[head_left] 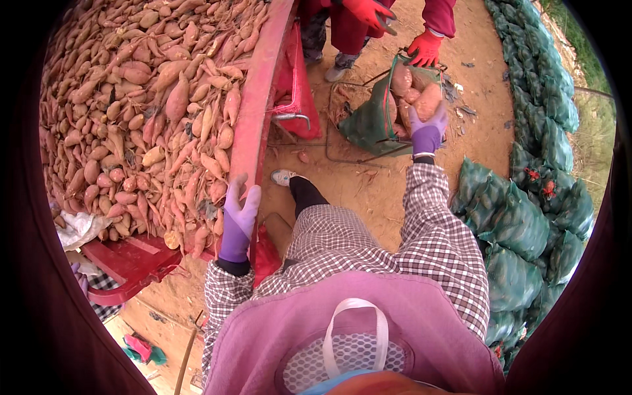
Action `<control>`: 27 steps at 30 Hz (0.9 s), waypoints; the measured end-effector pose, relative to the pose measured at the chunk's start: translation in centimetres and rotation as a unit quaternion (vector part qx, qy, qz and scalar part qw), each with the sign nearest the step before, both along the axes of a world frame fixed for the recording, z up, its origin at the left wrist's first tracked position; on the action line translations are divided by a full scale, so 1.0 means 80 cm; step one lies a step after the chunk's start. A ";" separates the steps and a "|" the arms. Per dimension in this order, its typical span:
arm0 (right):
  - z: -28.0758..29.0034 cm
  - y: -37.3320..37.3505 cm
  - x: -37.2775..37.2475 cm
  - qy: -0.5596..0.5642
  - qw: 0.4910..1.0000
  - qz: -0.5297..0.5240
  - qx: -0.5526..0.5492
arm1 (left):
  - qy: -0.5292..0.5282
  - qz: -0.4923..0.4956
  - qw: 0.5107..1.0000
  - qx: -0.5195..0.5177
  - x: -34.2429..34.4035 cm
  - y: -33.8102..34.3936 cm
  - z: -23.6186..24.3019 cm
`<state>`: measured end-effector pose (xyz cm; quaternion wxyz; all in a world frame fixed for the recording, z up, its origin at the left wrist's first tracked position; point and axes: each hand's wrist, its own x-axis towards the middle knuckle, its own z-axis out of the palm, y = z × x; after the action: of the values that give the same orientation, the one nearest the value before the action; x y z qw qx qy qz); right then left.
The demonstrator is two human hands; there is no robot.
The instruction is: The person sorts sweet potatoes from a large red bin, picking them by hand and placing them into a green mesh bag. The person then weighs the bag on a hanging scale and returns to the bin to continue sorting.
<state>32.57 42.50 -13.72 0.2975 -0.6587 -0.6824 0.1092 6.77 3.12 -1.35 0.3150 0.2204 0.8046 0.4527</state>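
My left hand [238, 220], in a purple glove, is held open with fingers apart beside the red side rail [253, 105] of a bed heaped with sweet potatoes [131, 118]. Nothing is in it. My right hand [428, 130], gloved the same way, has thumb and fingers around the lower end of a large sweet potato [429, 99]. That one lies at the mouth of a green mesh bag [368, 118], where several more show inside. A thin metal frame supports the bag. Across from me, a person's red-gloved hand [426, 49] grips the bag's far rim.
Filled green mesh bags [510, 214] are stacked along the right. A red bag [299, 99] hangs from the rail, near a bent metal rod [293, 118]. The other person's second red-gloved hand [370, 12] is above it. A red panel [135, 263] juts out at lower left.
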 end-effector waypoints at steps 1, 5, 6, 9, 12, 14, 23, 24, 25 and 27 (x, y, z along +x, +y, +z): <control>-0.046 0.019 0.011 -0.075 0.993 -0.021 -0.089 | -0.005 -0.003 1.000 0.013 -0.002 -0.003 0.000; -0.054 0.032 -0.033 -0.202 0.958 0.013 -0.202 | -0.047 0.072 0.994 0.064 -0.012 -0.053 0.004; -0.040 0.033 -0.043 -0.222 0.948 0.016 -0.229 | -0.068 0.103 0.989 0.078 -0.014 -0.070 0.002; -0.028 0.047 -0.047 -0.244 0.927 -0.004 -0.284 | 0.032 0.094 0.994 0.047 -0.028 -0.139 -0.031; -0.014 0.030 -0.062 -0.021 0.990 0.116 -0.080 | -0.021 0.178 0.984 0.007 -0.012 -0.189 -0.018; -0.012 0.042 -0.052 0.003 0.984 0.171 -0.042 | -0.061 0.284 0.954 0.073 -0.008 -0.210 -0.003; -0.030 0.125 -0.145 -0.228 0.945 0.224 -0.076 | -0.051 0.471 0.876 0.086 -0.030 -0.295 -0.024; -0.019 0.104 -0.200 -0.170 0.937 0.305 -0.012 | -0.036 0.462 0.883 0.081 -0.040 -0.294 -0.026; 0.009 0.062 -0.277 -0.130 0.913 0.384 0.049 | -0.022 0.456 0.887 0.073 -0.047 -0.290 -0.029; 0.103 -0.070 -0.425 0.044 0.830 0.555 -0.025 | 0.037 0.420 0.903 0.084 -0.066 -0.264 -0.048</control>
<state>-1.43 36.86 -5.47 0.1997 -0.1710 -0.9165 0.3016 1.53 -18.03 -5.19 0.0455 -0.0956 0.7925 0.6006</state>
